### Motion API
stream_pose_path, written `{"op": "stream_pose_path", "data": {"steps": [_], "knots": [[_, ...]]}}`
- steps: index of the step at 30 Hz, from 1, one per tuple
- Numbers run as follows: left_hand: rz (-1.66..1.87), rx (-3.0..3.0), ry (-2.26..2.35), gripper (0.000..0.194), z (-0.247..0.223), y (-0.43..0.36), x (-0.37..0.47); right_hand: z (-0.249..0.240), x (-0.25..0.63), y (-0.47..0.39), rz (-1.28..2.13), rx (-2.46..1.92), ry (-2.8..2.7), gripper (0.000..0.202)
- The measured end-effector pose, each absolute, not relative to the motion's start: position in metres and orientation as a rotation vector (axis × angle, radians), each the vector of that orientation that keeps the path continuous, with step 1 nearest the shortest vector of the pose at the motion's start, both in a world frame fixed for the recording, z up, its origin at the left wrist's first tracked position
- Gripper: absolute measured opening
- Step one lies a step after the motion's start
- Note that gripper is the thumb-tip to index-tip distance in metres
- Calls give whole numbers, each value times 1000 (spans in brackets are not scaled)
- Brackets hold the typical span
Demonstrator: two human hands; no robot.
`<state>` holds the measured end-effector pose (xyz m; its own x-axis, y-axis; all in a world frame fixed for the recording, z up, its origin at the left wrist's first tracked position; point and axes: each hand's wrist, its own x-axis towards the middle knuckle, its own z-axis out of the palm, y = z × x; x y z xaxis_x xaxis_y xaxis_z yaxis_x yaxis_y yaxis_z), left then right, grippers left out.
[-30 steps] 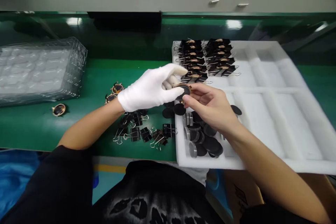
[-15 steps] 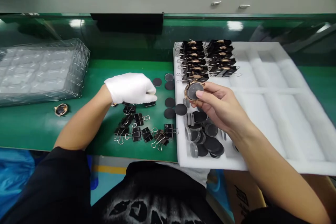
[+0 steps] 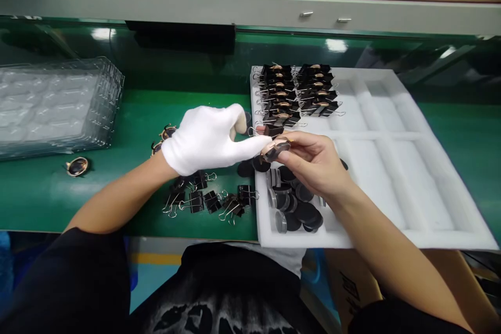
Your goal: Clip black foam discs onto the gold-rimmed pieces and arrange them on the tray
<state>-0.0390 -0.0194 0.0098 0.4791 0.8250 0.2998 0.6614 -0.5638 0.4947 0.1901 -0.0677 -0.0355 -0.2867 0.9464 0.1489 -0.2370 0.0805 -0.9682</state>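
My left hand point(image 3: 213, 138), in a white glove, has its thumb and forefinger at a black binder clip point(image 3: 274, 130) with a wire handle. My bare right hand point(image 3: 319, 162) pinches a gold-rimmed watch case point(image 3: 276, 150), tilted edge-on, close below the clip. The left thumb reaches to the case. Whether the clip's jaws touch the case cannot be made out. Loose binder clips point(image 3: 196, 201) lie on the green table below my left hand. Black and clear round discs point(image 3: 307, 212) are heaped in the near-left part of the white foam tray point(image 3: 391, 240).
Two rows of clipped watch cases point(image 3: 278, 91) stand in the tray's far-left compartments. A stack of clear plastic trays point(image 3: 58, 109) sits at the left. One watch case point(image 3: 77, 166) lies before it, and others lie by my left wrist. A grey ledge point(image 3: 176, 5) crosses the back.
My left hand has moved right from the clip pile with a binder clip, reaching my right hand. My right hand has turned the watch case from face-up to edge-on. The view has shifted slightly.
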Motion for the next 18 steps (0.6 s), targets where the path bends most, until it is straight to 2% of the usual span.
{"op": "stream_pose_path", "data": {"steps": [5,8,12,18], "knots": [[564,2467,985,47,12,-14,-39,-33,189,-71,1442,-799,-1341,16],[650,2406,956,48,10,-13,-37,-29,185,-73,1480,-800,-1292,15],[760,2324,1036,39,4,-10,-39,-23,183,-68,1460,-894,-1006,15],[909,2287,1049,35,0,-14,-31,-32,182,-60,1471,-1020,-672,26]]}}
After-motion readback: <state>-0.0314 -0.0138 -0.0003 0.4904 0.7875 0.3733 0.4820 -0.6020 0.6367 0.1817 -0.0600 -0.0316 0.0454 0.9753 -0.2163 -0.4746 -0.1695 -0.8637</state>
